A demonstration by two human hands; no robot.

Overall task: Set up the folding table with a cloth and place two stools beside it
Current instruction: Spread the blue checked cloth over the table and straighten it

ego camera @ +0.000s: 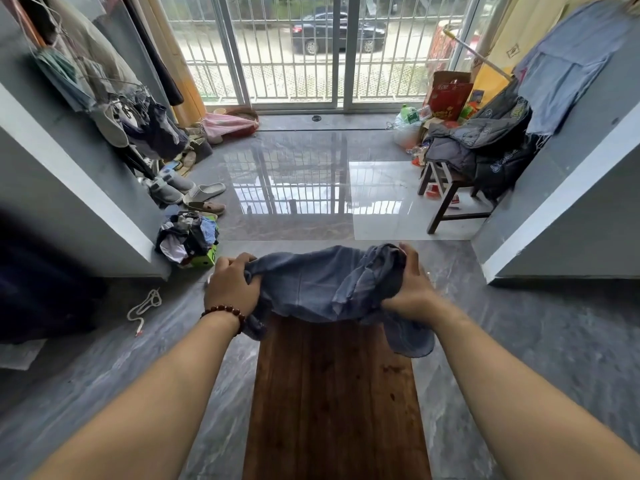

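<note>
While over the table (332, 393), cloth (311, 285) in left hand (232, 285) and right hand (412, 289) grip.

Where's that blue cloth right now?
In the head view, the blue cloth is at centre, bunched between the left hand and the right hand, at the far end of the brown wooden table.

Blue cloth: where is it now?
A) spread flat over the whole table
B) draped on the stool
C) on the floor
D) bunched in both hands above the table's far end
D: the left hand and right hand grip the bunched cloth over the far end of the table.
</note>
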